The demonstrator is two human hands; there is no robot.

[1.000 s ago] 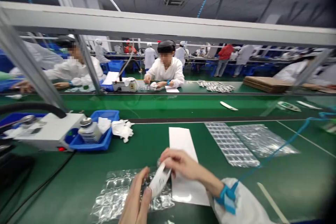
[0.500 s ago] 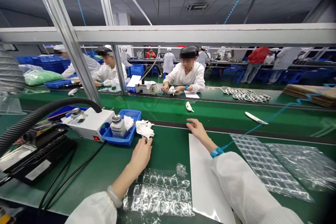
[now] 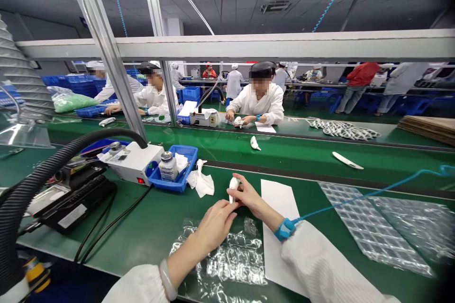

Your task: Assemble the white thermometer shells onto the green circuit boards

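My right hand (image 3: 249,195) is closed round a small white plastic part (image 3: 233,184), held upright just above the green table. My left hand (image 3: 215,224) reaches in from below, its fingertips touching the right hand under the part; I cannot see anything in it. Beneath both hands lies a crinkled clear blister sheet (image 3: 227,258). A white paper sheet (image 3: 284,232) lies to the right, under my right wrist with its blue strap (image 3: 284,230). A white cloth (image 3: 202,181) lies just beyond the hands.
A blue tray (image 3: 174,170) with a bottle (image 3: 168,165) stands left of the cloth, beside a white box (image 3: 133,161) and a black hose (image 3: 53,161). Clear blister trays (image 3: 359,218) lie at right. White parts (image 3: 254,143) ride the belt. People work opposite.
My right hand came back from the belt's edge holding a white part. My left hand left the cloth and moved right to meet it. The view turned slightly left.
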